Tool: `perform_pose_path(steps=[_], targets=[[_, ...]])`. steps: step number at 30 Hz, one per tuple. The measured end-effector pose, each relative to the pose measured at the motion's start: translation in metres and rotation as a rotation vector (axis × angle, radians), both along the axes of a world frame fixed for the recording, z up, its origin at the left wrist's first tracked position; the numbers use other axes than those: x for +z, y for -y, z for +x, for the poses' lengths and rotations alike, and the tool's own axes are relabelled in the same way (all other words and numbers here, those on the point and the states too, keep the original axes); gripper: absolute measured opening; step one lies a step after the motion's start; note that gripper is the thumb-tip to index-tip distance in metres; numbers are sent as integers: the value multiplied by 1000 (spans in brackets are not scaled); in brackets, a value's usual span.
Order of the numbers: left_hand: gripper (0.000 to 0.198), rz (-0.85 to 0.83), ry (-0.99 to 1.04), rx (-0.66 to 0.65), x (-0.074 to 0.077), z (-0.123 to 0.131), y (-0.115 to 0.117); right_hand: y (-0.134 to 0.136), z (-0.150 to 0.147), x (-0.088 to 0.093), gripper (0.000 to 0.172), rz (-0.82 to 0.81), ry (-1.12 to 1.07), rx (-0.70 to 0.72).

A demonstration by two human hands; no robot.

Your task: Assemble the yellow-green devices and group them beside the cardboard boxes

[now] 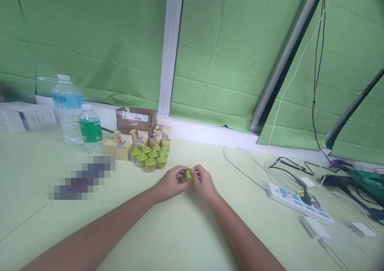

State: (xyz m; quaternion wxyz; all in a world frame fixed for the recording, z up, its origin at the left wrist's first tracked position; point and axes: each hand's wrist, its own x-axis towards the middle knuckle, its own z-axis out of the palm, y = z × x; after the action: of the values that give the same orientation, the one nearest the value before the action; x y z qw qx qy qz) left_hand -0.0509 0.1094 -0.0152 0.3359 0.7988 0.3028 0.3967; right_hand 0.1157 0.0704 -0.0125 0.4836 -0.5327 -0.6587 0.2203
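A small green-lidded container (188,176) is held between my two hands above the middle of the table. My left hand (173,183) grips its left side, with thumb and fingers closed round it. On its right side, the fingers of my right hand (204,182) press against it near the lid. Just left of my hands stand several similar green-lidded containers (151,164) with clear bodies and small loops on top, packed close together. Behind them are several small open tan boxes (123,149).
A brown carton (136,121) stands by the wall. Left of it are a large bottle (67,111), a smaller green-labelled bottle (91,131) and white boxes (30,115). A power strip (300,203), tangled cables and a white adapter (315,228) lie at right.
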Motion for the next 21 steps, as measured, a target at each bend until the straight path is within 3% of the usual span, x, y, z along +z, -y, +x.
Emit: perform_pose_path(steps=[3,6,10,12,15,17,21], targets=[[38,133,3,83,10,-1,7,0,4,-1,25,33,4,-39],[19,251,-22,67,21,-1,21,0,11,1,27,62,7,-80],[13,292,-226,-170,18,5,42,-4,14,6,28,110,9,-98],[18,318,-325,-309,11,9,50,-9,5,9,28,114,32,-43],[18,311,-354,-406,0,14,51,-22,-19,17,23,127,183,96],[12,300,-358,-397,-2,13,47,-33,-39,25,18,155,336,189],[6,249,-390,-260,-3,6,35,-58,-71,42,13,167,500,275]])
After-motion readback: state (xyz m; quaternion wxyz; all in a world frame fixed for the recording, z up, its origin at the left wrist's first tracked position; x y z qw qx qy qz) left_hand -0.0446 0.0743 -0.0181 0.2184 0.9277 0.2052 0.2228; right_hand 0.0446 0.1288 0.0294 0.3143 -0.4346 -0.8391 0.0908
